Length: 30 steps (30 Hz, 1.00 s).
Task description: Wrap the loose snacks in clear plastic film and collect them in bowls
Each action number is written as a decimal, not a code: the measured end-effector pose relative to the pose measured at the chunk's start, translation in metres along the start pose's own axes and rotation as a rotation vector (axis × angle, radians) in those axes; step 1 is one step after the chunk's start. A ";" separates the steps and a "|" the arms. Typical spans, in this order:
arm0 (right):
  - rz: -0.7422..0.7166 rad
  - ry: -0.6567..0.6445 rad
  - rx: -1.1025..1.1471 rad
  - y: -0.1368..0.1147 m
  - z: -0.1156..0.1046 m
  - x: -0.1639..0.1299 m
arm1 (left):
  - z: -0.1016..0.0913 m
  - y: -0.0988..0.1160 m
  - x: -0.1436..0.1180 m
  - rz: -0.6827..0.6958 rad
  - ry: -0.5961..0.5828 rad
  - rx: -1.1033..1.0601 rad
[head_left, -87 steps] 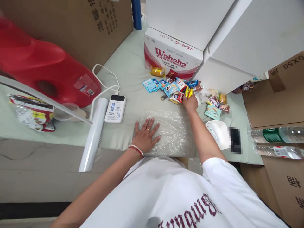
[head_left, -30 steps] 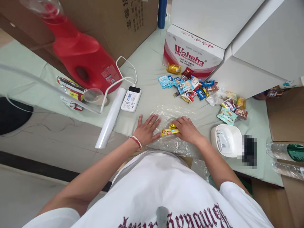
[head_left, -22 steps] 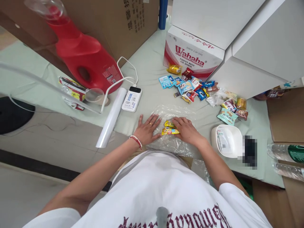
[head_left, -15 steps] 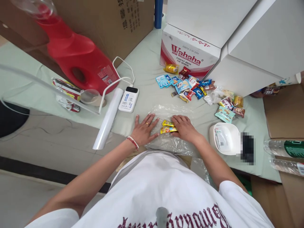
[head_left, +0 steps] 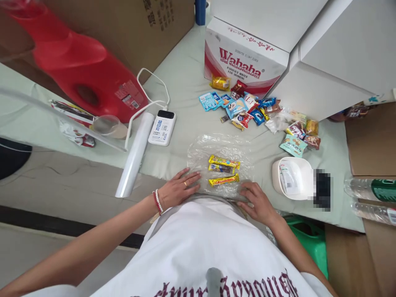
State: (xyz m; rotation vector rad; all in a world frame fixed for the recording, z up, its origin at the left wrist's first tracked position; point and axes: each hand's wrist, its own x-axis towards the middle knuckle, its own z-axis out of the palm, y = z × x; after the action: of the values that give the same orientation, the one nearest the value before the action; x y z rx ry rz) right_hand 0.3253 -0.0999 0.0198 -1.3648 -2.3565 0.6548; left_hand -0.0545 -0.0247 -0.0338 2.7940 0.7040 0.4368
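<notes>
Three long yellow snack bars [head_left: 223, 170] lie side by side, middle of clear crinkly plastic sheet [head_left: 198, 149]. Your left hand [head_left: 177, 190] flat, fingers spread, holding nothing, pressing sheet's near left edge. Your right hand [head_left: 258, 200] flat, holding nothing, at near right edge. Pinch both corners evenly; lift slow so bars stay in middle.

We have one head-worn view, looking forward and steeply down at close range over our own chest onto the near table [head_left: 185, 82] edge.

crinkled clear plastic sheet [head_left: 222, 144], glossy foil bars [head_left: 223, 171]
</notes>
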 end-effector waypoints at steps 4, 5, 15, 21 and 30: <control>0.059 0.003 -0.169 -0.011 0.005 0.038 | 0.009 0.002 -0.002 0.023 0.093 0.046; 0.056 -0.037 -0.224 -0.013 0.005 0.048 | 0.011 0.002 -0.003 0.037 0.098 0.043; 0.106 -0.101 -0.298 -0.012 -0.002 0.112 | 0.019 0.005 -0.017 0.033 0.083 -0.026; 0.037 -0.004 -0.129 -0.004 -0.008 0.085 | 0.016 0.008 -0.010 -0.050 0.119 -0.070; 0.006 -0.026 -0.050 0.014 0.021 0.000 | 0.002 0.001 0.017 -0.266 0.144 -0.256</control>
State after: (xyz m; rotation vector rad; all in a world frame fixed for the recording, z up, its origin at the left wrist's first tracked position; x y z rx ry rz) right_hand 0.3247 -0.0981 -0.0052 -1.3936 -2.4050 0.6224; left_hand -0.0390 -0.0175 -0.0312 2.4069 0.9607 0.6309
